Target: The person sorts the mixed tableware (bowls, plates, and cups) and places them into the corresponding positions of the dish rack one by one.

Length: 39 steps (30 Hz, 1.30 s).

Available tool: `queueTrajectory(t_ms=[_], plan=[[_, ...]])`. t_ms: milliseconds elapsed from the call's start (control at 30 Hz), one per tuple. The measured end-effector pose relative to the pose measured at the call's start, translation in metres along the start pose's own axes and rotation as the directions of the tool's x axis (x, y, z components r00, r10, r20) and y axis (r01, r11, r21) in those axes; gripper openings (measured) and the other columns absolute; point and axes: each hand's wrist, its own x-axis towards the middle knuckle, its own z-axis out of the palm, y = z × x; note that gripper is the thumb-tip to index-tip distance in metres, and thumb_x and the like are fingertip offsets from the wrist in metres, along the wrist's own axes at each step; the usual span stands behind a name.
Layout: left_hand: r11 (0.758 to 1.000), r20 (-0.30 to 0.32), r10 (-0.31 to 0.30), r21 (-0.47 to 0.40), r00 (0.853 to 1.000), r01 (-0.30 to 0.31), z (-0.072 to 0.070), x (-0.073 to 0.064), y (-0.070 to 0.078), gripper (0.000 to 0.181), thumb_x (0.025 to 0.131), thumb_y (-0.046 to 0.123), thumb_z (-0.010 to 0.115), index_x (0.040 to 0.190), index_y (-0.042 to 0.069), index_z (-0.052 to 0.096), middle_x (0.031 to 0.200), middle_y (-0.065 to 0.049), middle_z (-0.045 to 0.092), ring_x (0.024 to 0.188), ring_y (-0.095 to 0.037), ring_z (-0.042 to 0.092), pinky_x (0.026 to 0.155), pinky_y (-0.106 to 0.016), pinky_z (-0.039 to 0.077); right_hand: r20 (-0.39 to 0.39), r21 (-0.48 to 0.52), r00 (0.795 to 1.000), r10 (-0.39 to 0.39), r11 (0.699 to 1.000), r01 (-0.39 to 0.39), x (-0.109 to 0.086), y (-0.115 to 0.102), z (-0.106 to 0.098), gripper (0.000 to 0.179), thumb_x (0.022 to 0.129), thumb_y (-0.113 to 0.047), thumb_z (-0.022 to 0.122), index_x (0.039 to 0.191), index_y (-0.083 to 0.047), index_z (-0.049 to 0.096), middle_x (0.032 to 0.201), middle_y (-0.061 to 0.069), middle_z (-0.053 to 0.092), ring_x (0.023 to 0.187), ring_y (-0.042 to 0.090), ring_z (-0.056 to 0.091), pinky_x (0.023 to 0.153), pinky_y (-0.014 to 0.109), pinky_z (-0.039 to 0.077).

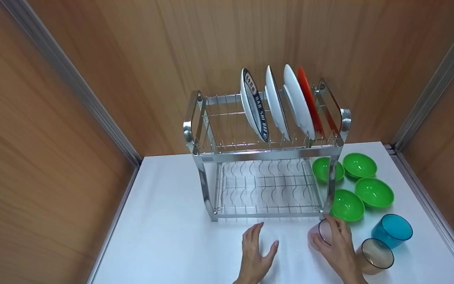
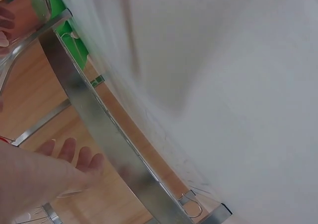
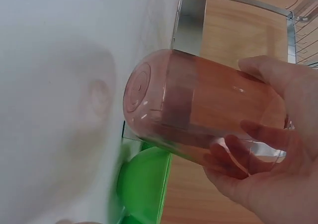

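My right hand (image 1: 340, 249) grips a see-through pink cup (image 3: 213, 102) near its rim, thumb on one side and fingers on the other. The cup's base is close over the white table, by the front right foot of the metal dish rack (image 1: 270, 154). To the left of it, my left hand (image 1: 253, 254) holds nothing; its fingers point toward the rack and its thumb is spread. A brown cup (image 1: 376, 256) and a blue cup (image 1: 392, 230) stand to the right of my right hand. Several green bowls (image 1: 374, 193) sit beside the rack's right side.
Upright in the rack's top tier are white plates (image 1: 298, 100), one with a dark lettered rim, and a red plate (image 1: 309, 104). The lower tier (image 1: 268, 185) is a bare wire shelf. Wooden panels (image 1: 219, 43) enclose the table (image 1: 164, 236) at the back and sides.
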Motion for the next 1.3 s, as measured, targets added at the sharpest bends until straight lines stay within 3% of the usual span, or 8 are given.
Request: queueTrajectory(t_ms=[167,400,633,767,900,1033,1167,1300], plan=[[1.000,0.044,0.027,-0.003,0.999,-0.027,-0.001,-0.003,0.002,0.066,0.096,0.055,0.067,0.145,0.014,0.051,0.138,0.000,0.051,0.126,-0.021,0.049,0.101,-0.046,0.049,-0.011,0.052,1.000,-0.002,0.999,0.003,-0.002,-0.006,-0.002,0.068,0.067,0.002,0.091,0.128,0.005,0.062,0.119,0.023,0.057,0.113,0.037,0.051,0.100,0.006,0.022],[0.997,0.137,-0.009,-0.070,0.990,0.019,-0.011,-0.005,0.004,0.074,0.094,0.064,0.063,0.149,0.017,0.047,0.141,0.000,0.047,0.130,-0.021,0.046,0.107,-0.045,0.047,0.035,0.091,0.998,0.056,0.994,-0.059,-0.005,-0.014,-0.005,0.069,0.071,0.002,0.090,0.133,0.003,0.061,0.125,0.023,0.055,0.120,0.033,0.048,0.104,0.008,0.023],[0.983,0.082,0.163,-0.099,0.983,-0.155,-0.012,0.000,0.002,0.078,0.093,0.055,0.071,0.154,0.019,0.041,0.145,-0.001,0.046,0.132,-0.022,0.045,0.105,-0.048,0.047,0.030,0.129,0.997,0.076,0.989,-0.079,0.001,-0.024,-0.007,0.068,0.074,0.001,0.090,0.134,0.004,0.059,0.125,0.021,0.055,0.115,-0.004,0.043,0.098,0.002,0.030],[0.970,0.034,0.237,-0.068,0.971,-0.235,-0.009,0.000,0.001,0.083,0.088,0.052,0.078,0.154,0.017,0.042,0.144,-0.002,0.047,0.131,-0.022,0.046,0.101,-0.050,0.048,0.051,0.148,0.995,0.089,0.984,-0.096,0.001,-0.028,-0.006,0.066,0.076,0.001,0.089,0.134,0.003,0.058,0.125,0.020,0.055,0.114,0.000,0.048,0.099,0.002,0.033],[0.954,0.025,0.300,-0.015,0.954,-0.299,-0.004,0.001,0.002,0.091,0.086,0.060,0.077,0.156,0.017,0.039,0.144,-0.003,0.047,0.131,-0.022,0.046,0.099,-0.052,0.048,0.102,0.117,0.987,0.125,0.984,-0.137,0.000,-0.032,-0.005,0.061,0.080,-0.003,0.087,0.133,0.001,0.057,0.124,0.016,0.055,0.111,0.011,0.052,0.097,0.003,0.037],[0.942,0.085,0.335,-0.057,0.938,-0.331,-0.002,-0.001,0.004,0.099,0.084,0.065,0.075,0.160,0.019,0.032,0.148,-0.004,0.044,0.135,-0.023,0.043,0.101,-0.052,0.047,0.199,0.090,0.958,0.205,0.970,-0.226,-0.002,-0.038,-0.004,0.058,0.086,-0.009,0.083,0.136,-0.002,0.054,0.126,0.013,0.054,0.113,0.023,0.057,0.099,0.026,0.051],[0.936,0.180,0.345,-0.144,0.921,-0.322,-0.002,-0.005,0.005,0.106,0.083,0.066,0.076,0.163,0.020,0.024,0.153,-0.004,0.039,0.139,-0.024,0.040,0.104,-0.049,0.048,0.317,0.137,0.904,0.287,0.929,-0.343,-0.005,-0.047,0.000,0.057,0.094,-0.018,0.078,0.141,-0.002,0.049,0.130,0.015,0.053,0.119,0.032,0.057,0.102,0.051,0.051],[0.913,0.238,0.363,-0.286,0.901,-0.292,0.000,-0.008,0.005,0.101,0.087,0.058,0.076,0.162,0.018,0.022,0.155,-0.005,0.040,0.139,-0.022,0.042,0.107,-0.044,0.049,0.389,0.205,0.855,0.344,0.872,-0.445,-0.006,-0.059,0.003,0.055,0.100,-0.025,0.070,0.144,-0.003,0.046,0.133,0.017,0.054,0.122,0.036,0.058,0.104,0.052,0.049]])
